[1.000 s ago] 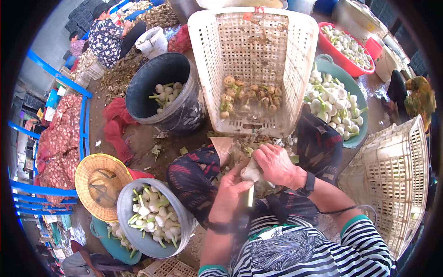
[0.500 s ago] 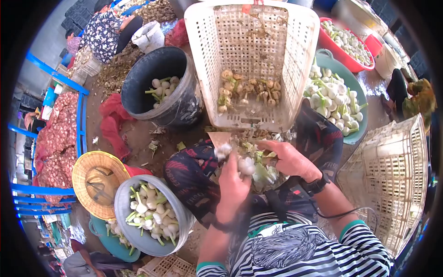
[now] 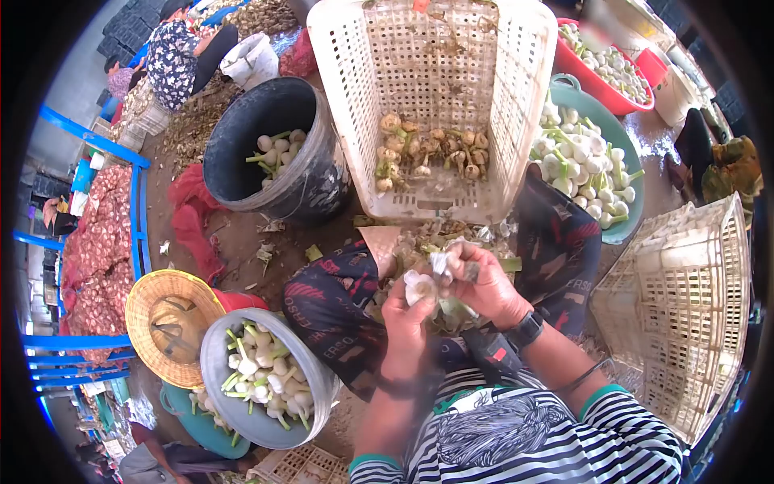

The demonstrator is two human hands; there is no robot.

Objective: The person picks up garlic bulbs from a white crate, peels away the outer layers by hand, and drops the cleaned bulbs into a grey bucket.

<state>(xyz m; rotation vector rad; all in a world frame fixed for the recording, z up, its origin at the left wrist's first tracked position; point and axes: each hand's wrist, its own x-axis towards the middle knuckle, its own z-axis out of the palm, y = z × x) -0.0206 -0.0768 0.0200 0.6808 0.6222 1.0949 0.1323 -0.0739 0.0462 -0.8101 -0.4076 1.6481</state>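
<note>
A white garlic bulb is held in my left hand, thumb and fingers closed around it. Close beside it, my right hand pinches a whitish papery piece, which looks like garlic skin. Whether that piece is still joined to the bulb cannot be made out. Below the hands, peelings lie in my lap between the knees. In front stands a white plastic crate, tipped toward me, with unpeeled garlic bulbs at its near end.
A black bucket with some peeled bulbs stands at front left, a grey bucket of garlic at left beside a straw hat. On the right are a green basin, a red basin and a white basket. Another person sits far left.
My right hand has moved left and inward, from open-fingered over the peelings to pinching a whitish piece. The left hand has turned the bulb upward. The view has shifted slightly.
</note>
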